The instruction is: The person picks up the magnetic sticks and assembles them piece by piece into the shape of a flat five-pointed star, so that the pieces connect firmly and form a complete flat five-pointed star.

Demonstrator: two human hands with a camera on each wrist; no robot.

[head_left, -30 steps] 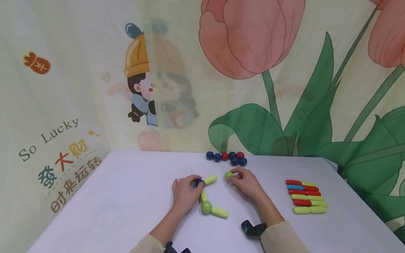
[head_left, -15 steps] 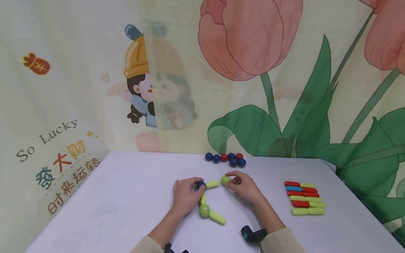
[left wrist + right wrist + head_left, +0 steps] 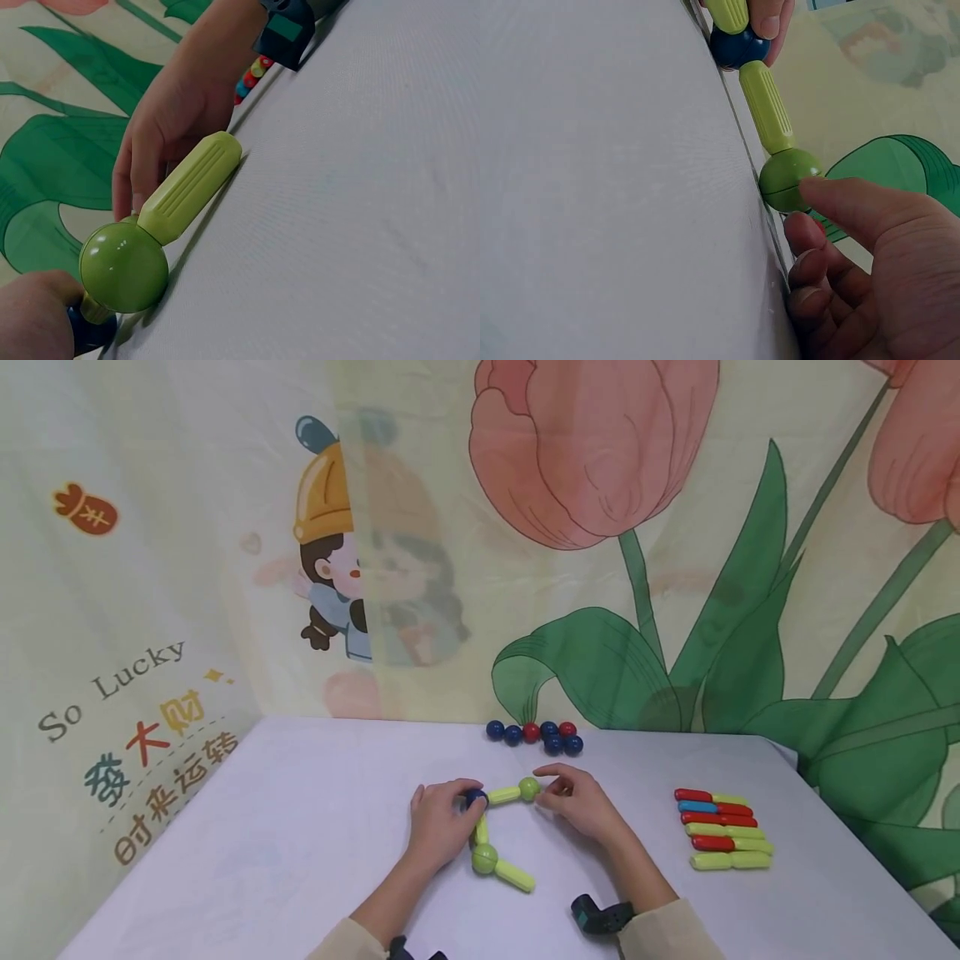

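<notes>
My left hand pinches a dark blue ball, partly covered by its fingers. A yellow-green rod runs right from that ball to a green ball, and the two meet end on in the right wrist view. The thumb and forefinger of my right hand are at this green ball, the thumb tip on its side. Another yellow-green rod comes from the blue ball toward a nearer green ball. From there a third rod points to the lower right.
Several loose dark blue balls and red balls lie at the table's back edge. On the right, several red, blue and yellow-green rods lie stacked in rows. A patterned curtain hangs behind the white table.
My right hand has brought the green ball left and toward me, and it now meets the free rod end. That rod has swung slightly; my left hand keeps its grip on the blue ball.
</notes>
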